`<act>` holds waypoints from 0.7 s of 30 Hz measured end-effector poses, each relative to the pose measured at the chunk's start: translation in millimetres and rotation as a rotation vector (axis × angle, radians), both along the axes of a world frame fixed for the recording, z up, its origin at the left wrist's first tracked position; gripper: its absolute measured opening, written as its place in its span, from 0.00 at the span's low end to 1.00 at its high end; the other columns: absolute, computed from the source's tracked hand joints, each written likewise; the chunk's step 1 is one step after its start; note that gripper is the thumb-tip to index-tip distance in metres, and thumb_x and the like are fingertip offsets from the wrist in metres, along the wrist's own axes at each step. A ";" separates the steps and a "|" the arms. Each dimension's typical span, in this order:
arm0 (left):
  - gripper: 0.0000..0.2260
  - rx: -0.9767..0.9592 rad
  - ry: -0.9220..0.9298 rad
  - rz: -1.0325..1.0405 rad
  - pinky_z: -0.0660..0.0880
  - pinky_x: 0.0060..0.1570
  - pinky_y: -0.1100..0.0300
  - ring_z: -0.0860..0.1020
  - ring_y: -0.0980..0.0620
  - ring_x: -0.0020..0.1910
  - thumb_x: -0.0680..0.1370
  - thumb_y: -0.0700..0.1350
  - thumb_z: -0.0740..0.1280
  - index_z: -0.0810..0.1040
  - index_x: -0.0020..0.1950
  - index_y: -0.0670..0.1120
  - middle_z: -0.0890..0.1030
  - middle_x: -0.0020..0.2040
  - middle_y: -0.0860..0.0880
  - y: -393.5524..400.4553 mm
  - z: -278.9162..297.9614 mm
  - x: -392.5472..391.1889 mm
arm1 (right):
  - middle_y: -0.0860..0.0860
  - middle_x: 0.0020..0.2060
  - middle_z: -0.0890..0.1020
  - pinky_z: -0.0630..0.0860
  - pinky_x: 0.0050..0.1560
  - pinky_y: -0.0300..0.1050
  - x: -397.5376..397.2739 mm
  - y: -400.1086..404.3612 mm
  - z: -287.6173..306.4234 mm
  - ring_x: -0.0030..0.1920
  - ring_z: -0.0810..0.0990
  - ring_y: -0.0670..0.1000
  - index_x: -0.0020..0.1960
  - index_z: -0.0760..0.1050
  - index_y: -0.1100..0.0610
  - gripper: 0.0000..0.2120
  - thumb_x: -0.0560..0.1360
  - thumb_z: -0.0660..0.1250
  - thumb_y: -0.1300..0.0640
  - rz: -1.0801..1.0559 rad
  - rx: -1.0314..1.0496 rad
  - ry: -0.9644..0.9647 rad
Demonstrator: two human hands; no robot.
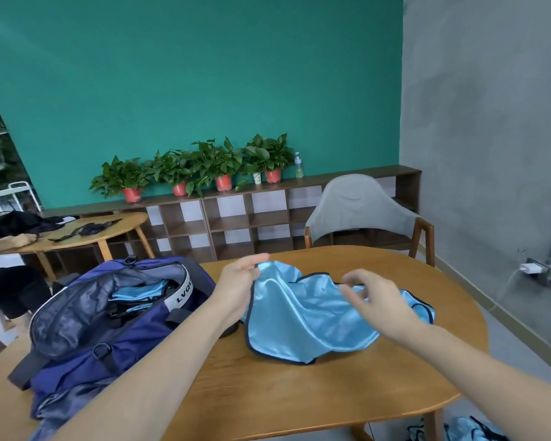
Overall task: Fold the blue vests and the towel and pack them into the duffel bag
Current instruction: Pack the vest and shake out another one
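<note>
- Satin-blue vest (303,316) with dark piping lies crumpled on the wooden table (299,399), just right of the duffel bag (109,329) and in front of the person.
- Its long axis runs roughly left to right across the table, slightly tilted: one hem corner is raised at the far left, the bulk sags toward the near edge, and the other end trails off to the right. Which end is neck and which is hem cannot be told for sure.
- Left hand (239,288) holds the raised far-left corner, thumb and fingers closed on the fabric edge.
- Right hand (372,297) hovers over the vest's upper right part with fingers loosely curled; motion blur hides whether it pinches any cloth, so its grip cannot be told.
- Progress, as a judgement: the task looks partly done. The bag stands unzipped, and folded blue cloth (140,296) already sits inside its opening, likely vests packed earlier in the job.
- This vest is not yet folded; it needs spreading flat, folding, and then placing in the bag.
- More blue fabric (471,431) lies on the floor at the lower right, perhaps further vests to do. No towel can be picked out with certainty.
- Beyond the table stand a grey chair (360,211), a low shelf with potted plants (204,167), and a second table (86,233) to the left.
</note>
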State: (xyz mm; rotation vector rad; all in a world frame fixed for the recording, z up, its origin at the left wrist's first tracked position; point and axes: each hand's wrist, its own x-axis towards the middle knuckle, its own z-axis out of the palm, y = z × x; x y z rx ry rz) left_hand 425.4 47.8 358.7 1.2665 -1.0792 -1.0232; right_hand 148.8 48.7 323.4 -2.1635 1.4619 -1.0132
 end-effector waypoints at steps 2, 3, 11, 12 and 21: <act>0.23 -0.012 0.070 -0.127 0.75 0.66 0.42 0.78 0.39 0.65 0.78 0.27 0.54 0.82 0.61 0.46 0.77 0.68 0.37 5.5 15.6 -17.2 | 0.41 0.46 0.82 0.78 0.44 0.43 36.5 23.9 14.9 0.37 0.82 0.46 0.51 0.77 0.46 0.10 0.78 0.67 0.41 0.094 -0.017 -0.181; 0.26 -0.015 0.086 -0.187 0.74 0.67 0.42 0.75 0.38 0.68 0.76 0.25 0.53 0.78 0.66 0.43 0.74 0.70 0.37 10.1 24.2 -25.4 | 0.42 0.44 0.82 0.77 0.42 0.41 51.3 30.5 22.4 0.37 0.81 0.46 0.49 0.76 0.46 0.11 0.76 0.69 0.39 0.111 -0.024 -0.266; 0.27 -0.011 0.072 -0.441 0.74 0.67 0.45 0.71 0.42 0.73 0.79 0.24 0.53 0.65 0.78 0.39 0.67 0.76 0.39 25.9 73.9 -52.0 | 0.45 0.45 0.80 0.74 0.44 0.38 70.1 28.1 66.8 0.45 0.80 0.46 0.50 0.76 0.51 0.14 0.72 0.76 0.45 0.098 0.067 -0.409; 0.26 -0.017 0.049 -0.459 0.74 0.68 0.45 0.70 0.43 0.74 0.80 0.25 0.55 0.67 0.76 0.39 0.68 0.76 0.39 26.1 78.3 -51.9 | 0.46 0.44 0.82 0.75 0.45 0.40 64.9 26.6 69.8 0.45 0.80 0.46 0.48 0.78 0.50 0.10 0.73 0.75 0.47 0.103 0.056 -0.413; 0.04 -0.368 -0.988 0.009 0.76 0.38 0.59 0.77 0.57 0.34 0.75 0.46 0.74 0.82 0.42 0.54 0.81 0.36 0.54 26.4 102.3 -70.0 | 0.45 0.36 0.84 0.70 0.39 0.29 19.5 23.7 118.6 0.33 0.76 0.37 0.44 0.84 0.55 0.02 0.75 0.74 0.57 0.134 -0.047 -0.408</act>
